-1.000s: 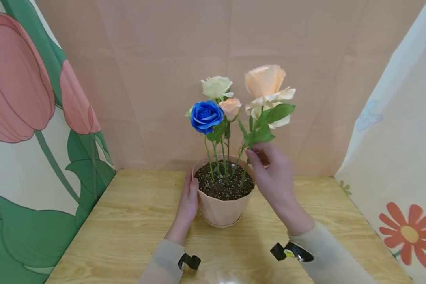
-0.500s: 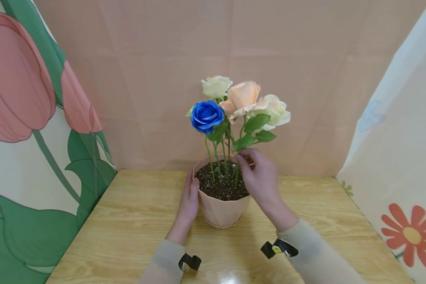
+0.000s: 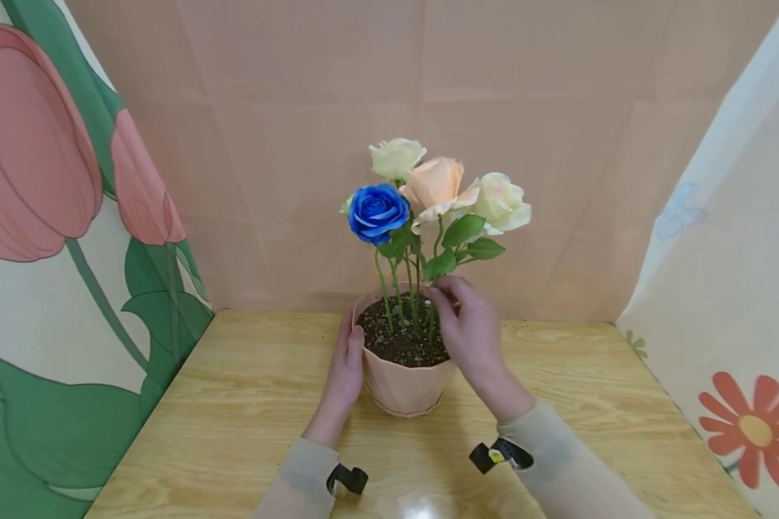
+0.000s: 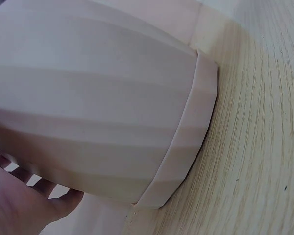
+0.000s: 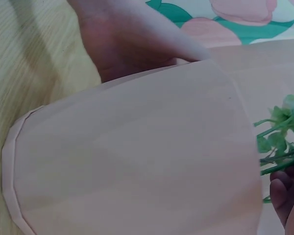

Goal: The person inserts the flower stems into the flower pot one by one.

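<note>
A faceted pale pink flowerpot (image 3: pixel 409 386) full of dark soil (image 3: pixel 402 346) stands upright on its saucer (image 4: pixel 179 142). Against the pot's left side rests my left hand (image 3: pixel 345 364), its thumb near the rim and its fingers along the wall. My right hand (image 3: pixel 470 324) pinches the green stem (image 5: pixel 279 166) of a large peach rose (image 3: pixel 436 184), just above the soil at the pot's right. Whether the stem's lower end is in the soil is hidden by the fingers. Beside it stand a blue rose (image 3: pixel 379 213), a white rose (image 3: pixel 397 158) and a cream rose (image 3: pixel 503 202).
Under the pot lies a light wood-grain table (image 3: pixel 253 404). A plain pinkish backdrop (image 3: pixel 285 180) hangs behind it. Panels printed with tulips (image 3: pixel 32 144) and a red flower (image 3: pixel 753 430) flank the left and right sides.
My right hand has moved left and down with the peach rose, which now overlaps the small peach bloom behind it and uncovers the cream rose. My left hand stays on the pot.
</note>
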The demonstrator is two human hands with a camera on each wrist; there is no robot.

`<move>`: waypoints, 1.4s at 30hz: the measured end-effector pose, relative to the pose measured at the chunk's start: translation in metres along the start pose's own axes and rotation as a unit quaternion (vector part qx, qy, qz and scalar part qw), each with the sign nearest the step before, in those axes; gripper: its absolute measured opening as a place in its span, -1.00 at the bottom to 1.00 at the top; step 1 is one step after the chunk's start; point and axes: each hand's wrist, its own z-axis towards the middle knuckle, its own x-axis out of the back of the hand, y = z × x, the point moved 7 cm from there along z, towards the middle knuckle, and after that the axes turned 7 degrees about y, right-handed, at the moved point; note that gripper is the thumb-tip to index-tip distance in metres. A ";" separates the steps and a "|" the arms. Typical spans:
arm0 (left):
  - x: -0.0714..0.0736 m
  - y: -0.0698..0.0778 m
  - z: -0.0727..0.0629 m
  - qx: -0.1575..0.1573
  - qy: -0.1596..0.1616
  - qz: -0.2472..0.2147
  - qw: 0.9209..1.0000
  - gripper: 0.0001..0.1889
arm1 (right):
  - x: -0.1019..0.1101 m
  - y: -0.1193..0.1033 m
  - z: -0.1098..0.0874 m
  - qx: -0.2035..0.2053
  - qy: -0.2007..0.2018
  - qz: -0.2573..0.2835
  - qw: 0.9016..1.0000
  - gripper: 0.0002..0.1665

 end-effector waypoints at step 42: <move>0.002 0.000 -0.001 0.004 -0.003 0.002 1.000 -0.35 | -0.020 0.024 -0.020 -0.026 -0.014 0.036 0.999 -0.93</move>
